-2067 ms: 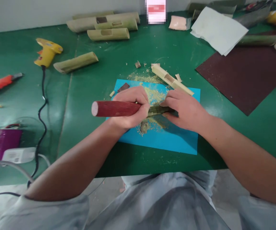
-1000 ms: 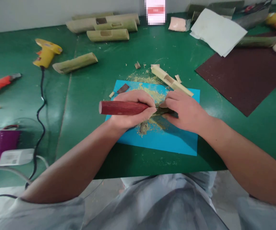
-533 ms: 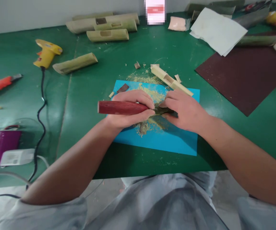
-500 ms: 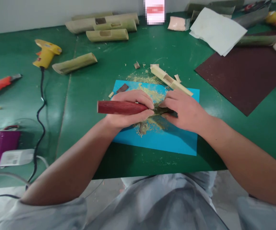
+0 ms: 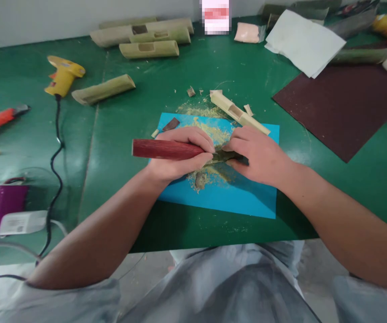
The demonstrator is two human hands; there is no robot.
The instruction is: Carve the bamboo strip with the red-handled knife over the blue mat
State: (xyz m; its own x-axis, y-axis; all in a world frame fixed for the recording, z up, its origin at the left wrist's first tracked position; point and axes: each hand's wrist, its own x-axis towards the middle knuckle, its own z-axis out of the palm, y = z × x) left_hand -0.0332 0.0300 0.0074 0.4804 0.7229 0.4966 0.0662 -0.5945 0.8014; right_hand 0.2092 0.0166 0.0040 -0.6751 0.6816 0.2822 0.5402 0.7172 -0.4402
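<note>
The left hand (image 5: 181, 167) is closed in a firm wrap around a red wooden handle (image 5: 161, 149), thumb and fingertips meeting toward its narrow end, while the right hand (image 5: 262, 154) pinches a dark green bamboo piece (image 5: 220, 156) between thumb and fingers. That bamboo piece lies above the middle of the blue sheet (image 5: 247, 199), between the two hands, its right end hidden under the right-hand fingers; whether the tool's tip touches it I cannot tell, since the left-hand fingers cover that spot. Pale shavings (image 5: 213, 131) are scattered over the middle of the blue sheet and past its far edge, and a dark chip (image 5: 171, 124) lies at its far left corner. A pale notched bamboo strip (image 5: 225, 103) slants across the sheet's far edge, one end resting over it. Beyond the sheet to the left lie a single bamboo tube (image 5: 104, 89), a yellow glue gun (image 5: 63, 78) and, farther back, a group of cut tubes (image 5: 149, 49). To the right of the sheet, well apart from it, a dark brown mat (image 5: 341, 112) lies partly under white paper (image 5: 304, 42).
</note>
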